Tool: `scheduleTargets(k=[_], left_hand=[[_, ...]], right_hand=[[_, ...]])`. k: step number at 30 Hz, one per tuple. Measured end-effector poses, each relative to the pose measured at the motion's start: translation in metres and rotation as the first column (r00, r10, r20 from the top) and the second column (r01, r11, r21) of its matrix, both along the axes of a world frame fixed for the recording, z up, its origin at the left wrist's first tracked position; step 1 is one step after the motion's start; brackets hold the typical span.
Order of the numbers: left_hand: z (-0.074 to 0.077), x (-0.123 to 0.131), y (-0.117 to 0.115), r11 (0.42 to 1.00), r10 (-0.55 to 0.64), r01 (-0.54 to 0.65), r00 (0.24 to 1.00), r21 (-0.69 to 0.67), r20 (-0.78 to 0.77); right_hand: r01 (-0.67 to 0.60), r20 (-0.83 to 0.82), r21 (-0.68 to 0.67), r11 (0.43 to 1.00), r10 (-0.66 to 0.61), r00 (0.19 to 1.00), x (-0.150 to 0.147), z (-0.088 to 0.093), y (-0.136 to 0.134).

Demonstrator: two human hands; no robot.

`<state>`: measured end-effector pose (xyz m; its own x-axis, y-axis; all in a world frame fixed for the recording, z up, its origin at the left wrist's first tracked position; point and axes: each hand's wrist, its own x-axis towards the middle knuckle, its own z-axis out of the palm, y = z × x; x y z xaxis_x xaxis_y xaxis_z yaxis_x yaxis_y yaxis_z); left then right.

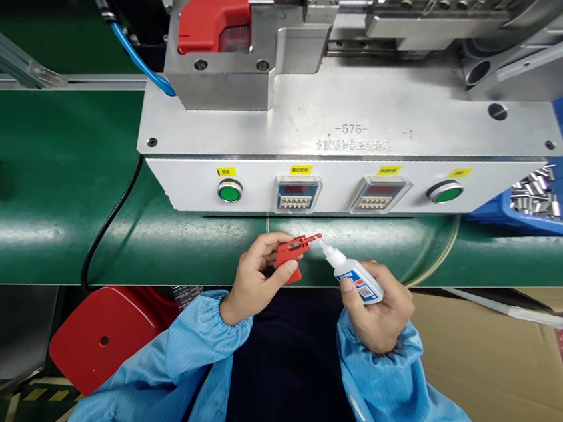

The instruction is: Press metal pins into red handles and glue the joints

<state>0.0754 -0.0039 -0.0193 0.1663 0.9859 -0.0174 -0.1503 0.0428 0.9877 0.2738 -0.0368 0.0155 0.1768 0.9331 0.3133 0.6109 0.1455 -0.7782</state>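
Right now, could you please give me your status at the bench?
Left hand holding red part. Right hand gripping white bottle, nozzle close to part's tip. Machine standing beyond both hands.

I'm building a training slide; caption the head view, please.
Left grip holding a red part, right grip a white bottle, nozzle by the part's slim end.

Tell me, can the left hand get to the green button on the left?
Probably yes: the left hand is near the left green button and nothing seems in between, though it's busy holding the red part.
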Motion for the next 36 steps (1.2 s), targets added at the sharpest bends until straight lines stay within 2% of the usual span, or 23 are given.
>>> scheduleTargets(k=[7, 11, 14, 16, 18, 20, 22, 26, 28, 31, 34, 36], left_hand=[[0.001, 0.000, 0.000, 0.999, -0.003, 0.003, 1.000, 0.034, 0.013], [0.000, -0.001, -0.001, 1.000, 0.010, -0.010, 1.000, 0.019, -0.007], [-0.002, 0.001, -0.001, 1.000, 0.013, -0.013, 1.000, -0.007, -0.024], [-0.001, 0.001, -0.002, 1.000, 0.009, -0.009, 1.000, -0.011, -0.015], [0.002, 0.000, -0.003, 0.999, -0.001, 0.000, 1.000, -0.037, -0.015], [0.006, -0.005, -0.004, 0.994, -0.041, 0.035, 0.998, -0.099, -0.055], [0.006, -0.014, -0.003, 0.984, -0.087, 0.064, 0.988, -0.165, -0.131], [-0.008, -0.030, 0.003, 0.975, -0.071, 0.018, 0.970, -0.220, -0.232], [-0.014, -0.032, 0.002, 0.974, -0.095, 0.043, 0.968, -0.223, -0.231], [-0.018, -0.031, -0.004, 0.972, -0.104, 0.051, 0.969, -0.228, -0.226], [-0.015, -0.027, -0.008, 0.973, -0.056, 0.002, 0.972, -0.232, -0.227], [-0.014, -0.026, -0.008, 0.975, -0.056, 0.007, 0.975, -0.223, -0.214]], right_hand=[[0.000, -0.024, 0.015, 1.000, 0.001, 1.000, -0.002, 0.001, 0.000], [0.028, -0.074, -0.062, 0.998, -0.033, 0.997, 0.001, -0.002, -0.002], [0.044, -0.267, -0.123, 0.991, -0.075, 0.961, 0.012, -0.008, -0.001], [-0.011, -0.419, -0.146, 0.989, -0.052, 0.907, 0.023, -0.011, 0.002], [-0.081, -0.479, -0.158, 0.984, -0.005, 0.878, 0.033, -0.011, 0.004], [-0.100, -0.411, -0.162, 0.982, 0.026, 0.911, 0.040, -0.012, 0.005], [-0.083, -0.253, -0.158, 0.984, 0.041, 0.967, 0.044, -0.015, 0.006], [-0.038, 0.022, -0.168, 0.985, 0.043, 0.999, 0.051, -0.023, 0.001], [-0.075, 0.086, -0.162, 0.984, 0.090, 0.992, 0.060, -0.014, -0.005], [-0.138, 0.168, -0.094, 0.986, 0.152, 0.974, 0.095, 0.023, -0.005], [-0.049, 0.247, -0.004, 0.999, 0.049, 0.968, 0.156, 0.068, 0.026], [0.113, 0.278, -0.049, 0.992, -0.096, 0.956, 0.195, 0.088, 0.058]])
